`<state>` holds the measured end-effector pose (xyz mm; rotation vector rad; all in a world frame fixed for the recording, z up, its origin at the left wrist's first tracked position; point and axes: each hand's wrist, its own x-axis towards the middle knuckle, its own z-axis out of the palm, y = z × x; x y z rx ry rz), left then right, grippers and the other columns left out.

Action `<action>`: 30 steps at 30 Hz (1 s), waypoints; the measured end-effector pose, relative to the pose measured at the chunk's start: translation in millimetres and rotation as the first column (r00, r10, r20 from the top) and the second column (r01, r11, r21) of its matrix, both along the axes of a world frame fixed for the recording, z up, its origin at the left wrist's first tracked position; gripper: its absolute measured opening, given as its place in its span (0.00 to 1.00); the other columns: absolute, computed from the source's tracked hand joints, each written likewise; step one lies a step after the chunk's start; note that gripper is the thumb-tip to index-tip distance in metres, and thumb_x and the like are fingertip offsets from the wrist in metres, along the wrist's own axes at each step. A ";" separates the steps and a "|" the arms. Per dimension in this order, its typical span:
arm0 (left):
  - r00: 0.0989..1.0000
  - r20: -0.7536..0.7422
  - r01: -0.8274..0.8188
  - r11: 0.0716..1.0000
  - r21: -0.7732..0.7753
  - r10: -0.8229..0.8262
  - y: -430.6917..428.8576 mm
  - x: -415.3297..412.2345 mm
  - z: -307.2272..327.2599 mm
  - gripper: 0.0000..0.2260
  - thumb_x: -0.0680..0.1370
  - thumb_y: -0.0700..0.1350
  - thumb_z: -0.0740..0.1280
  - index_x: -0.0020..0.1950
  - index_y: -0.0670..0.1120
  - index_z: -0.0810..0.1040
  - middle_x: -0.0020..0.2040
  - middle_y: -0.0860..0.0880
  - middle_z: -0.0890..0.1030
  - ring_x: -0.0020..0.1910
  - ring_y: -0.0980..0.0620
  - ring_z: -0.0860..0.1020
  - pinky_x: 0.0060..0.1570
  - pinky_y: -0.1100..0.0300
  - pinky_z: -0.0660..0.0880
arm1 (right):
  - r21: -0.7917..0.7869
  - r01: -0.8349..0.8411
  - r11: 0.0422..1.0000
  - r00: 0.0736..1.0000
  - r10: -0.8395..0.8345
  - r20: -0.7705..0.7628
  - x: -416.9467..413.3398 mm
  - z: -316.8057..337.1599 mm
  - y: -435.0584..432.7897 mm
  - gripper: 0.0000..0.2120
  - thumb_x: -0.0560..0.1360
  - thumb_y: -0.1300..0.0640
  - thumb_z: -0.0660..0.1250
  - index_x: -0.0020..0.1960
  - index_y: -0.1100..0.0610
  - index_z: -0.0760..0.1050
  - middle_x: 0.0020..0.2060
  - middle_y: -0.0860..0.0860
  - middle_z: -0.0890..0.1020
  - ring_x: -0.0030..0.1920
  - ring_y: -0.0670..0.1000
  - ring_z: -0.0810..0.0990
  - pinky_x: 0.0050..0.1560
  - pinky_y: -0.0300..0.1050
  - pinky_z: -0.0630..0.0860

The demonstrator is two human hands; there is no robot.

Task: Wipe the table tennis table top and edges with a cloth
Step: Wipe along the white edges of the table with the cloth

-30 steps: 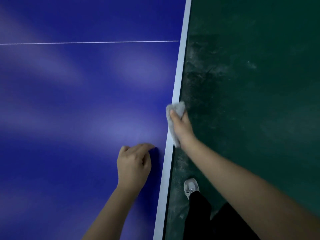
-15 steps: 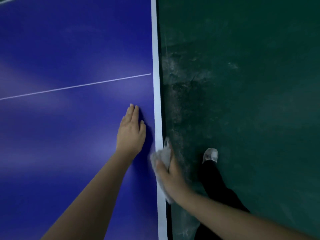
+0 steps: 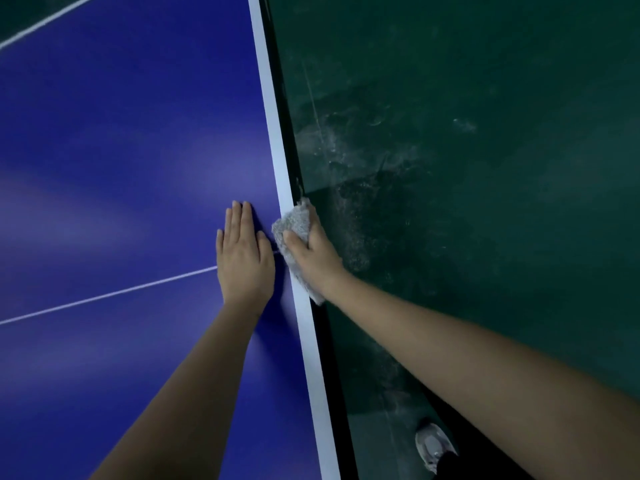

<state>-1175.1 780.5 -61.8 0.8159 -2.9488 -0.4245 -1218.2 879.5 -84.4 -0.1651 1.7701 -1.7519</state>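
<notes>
The blue table tennis table top (image 3: 121, 150) fills the left half of the head view, with a white border stripe (image 3: 273, 140) along its right edge. My right hand (image 3: 313, 252) grips a grey cloth (image 3: 294, 223) folded over that edge, thumb on top and fingers down the side. My left hand (image 3: 242, 258) lies flat on the blue surface just left of the cloth, fingers together and holding nothing. A thin white centre line (image 3: 104, 296) runs under my left hand.
A worn dark green floor (image 3: 467, 168) with pale scuff marks lies to the right of the table. My grey shoe (image 3: 434, 445) stands on it near the bottom edge, close to the table side.
My right hand has slid the cloth forward along the table edge, level with my left hand. The centre line now sits nearer, so I have moved forward along the table.
</notes>
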 end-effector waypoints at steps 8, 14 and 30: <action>0.990 0.017 -0.140 0.988 -0.062 0.141 -16.6 -31.6 -7.9 0.23 0.82 0.46 0.47 0.77 0.48 0.51 0.77 0.50 0.51 0.76 0.54 0.46 0.73 0.56 0.41 | -0.063 -0.061 0.996 0.998 0.061 -0.006 63.1 -11.4 33.1 0.32 0.77 0.52 0.57 0.71 0.39 0.39 0.75 0.37 0.46 0.74 0.35 0.45 0.76 0.42 0.48; 0.986 0.023 -0.162 0.985 -0.051 0.164 -16.2 -34.5 -4.6 0.25 0.78 0.49 0.43 0.77 0.49 0.51 0.77 0.52 0.51 0.75 0.59 0.45 0.72 0.58 0.39 | -0.112 -0.018 0.994 0.989 0.034 0.141 -35.8 -3.5 -16.3 0.35 0.80 0.58 0.61 0.77 0.50 0.42 0.76 0.44 0.54 0.73 0.41 0.57 0.73 0.40 0.58; 0.980 0.095 -0.174 0.985 -0.006 0.174 -15.4 -36.4 2.5 0.25 0.77 0.51 0.39 0.74 0.51 0.42 0.76 0.55 0.46 0.74 0.60 0.40 0.73 0.58 0.37 | -0.026 -0.077 0.997 0.992 0.079 0.097 -65.9 -2.2 -23.3 0.35 0.79 0.56 0.62 0.77 0.48 0.43 0.76 0.47 0.57 0.72 0.45 0.61 0.70 0.40 0.61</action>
